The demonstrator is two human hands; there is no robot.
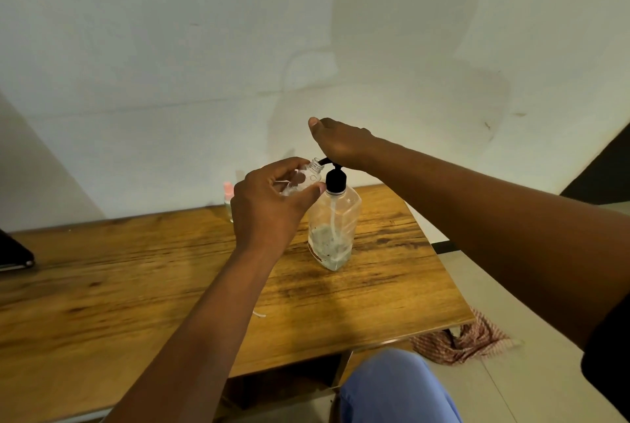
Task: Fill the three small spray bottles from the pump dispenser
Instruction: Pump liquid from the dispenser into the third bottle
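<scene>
Clear bottle [305, 177], gripped tilted by left hand [269, 204], meets the nozzle [324, 160] mouth-first. Right hand [341, 144] presses the pump, fingers hidden.

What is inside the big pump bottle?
The pump dispenser holds a low layer of cloudy, speckled liquid and a dip tube. The right hand hides the pump's top.

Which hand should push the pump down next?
The right hand, probably: it already rests on top of the pump dispenser. The left hand is busy holding the small spray bottle at the spout.
</scene>
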